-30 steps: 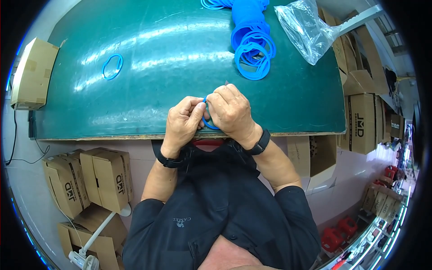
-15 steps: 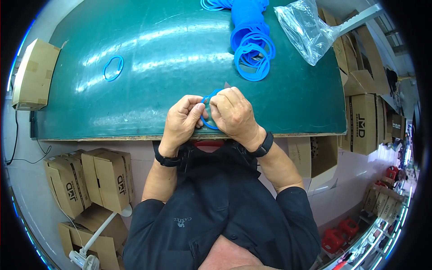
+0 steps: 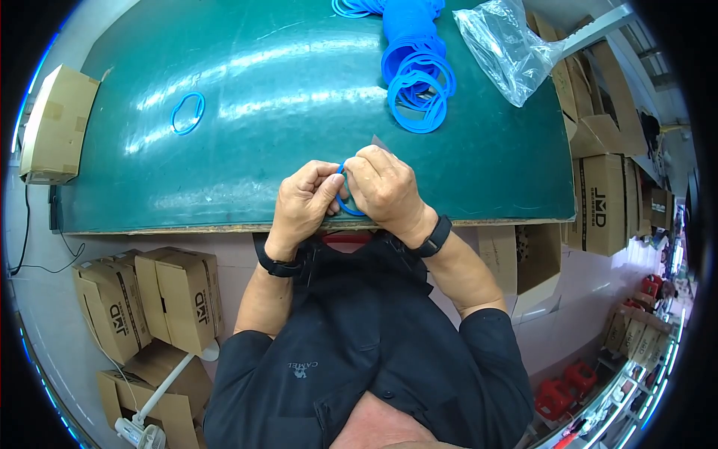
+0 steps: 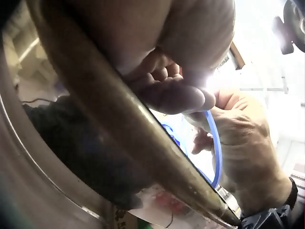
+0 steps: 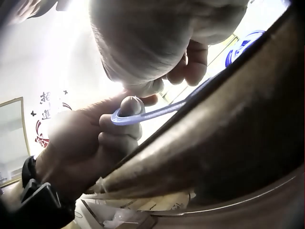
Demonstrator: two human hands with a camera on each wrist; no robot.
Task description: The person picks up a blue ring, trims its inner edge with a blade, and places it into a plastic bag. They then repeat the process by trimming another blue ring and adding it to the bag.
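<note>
A thin blue ring [image 3: 348, 207] is held between both hands just above the front edge of the green table. The left hand [image 3: 305, 200] pinches its left side between thumb and fingers. The right hand [image 3: 386, 190] has curled fingers on the ring's upper right part, and a small dark pointed piece [image 3: 380, 142] sticks out beyond them; what it belongs to is hidden. In the left wrist view the ring [image 4: 217, 148] hangs down from the fingertips. The right wrist view shows the ring [image 5: 152, 115] looped by the left fingers.
A pile of blue rings [image 3: 415, 90] lies at the table's back right, beside a clear plastic bag [image 3: 508, 52]. One separate blue ring [image 3: 176, 124] lies at the left. A cardboard box [image 3: 60, 123] stands at the left edge; more cartons [image 3: 179, 299] stand below.
The right hand has shifted slightly, and the ring's upper part, visible between the hands half a second ago, is now mostly covered. The left hand keeps its pinch in nearly the same place.
</note>
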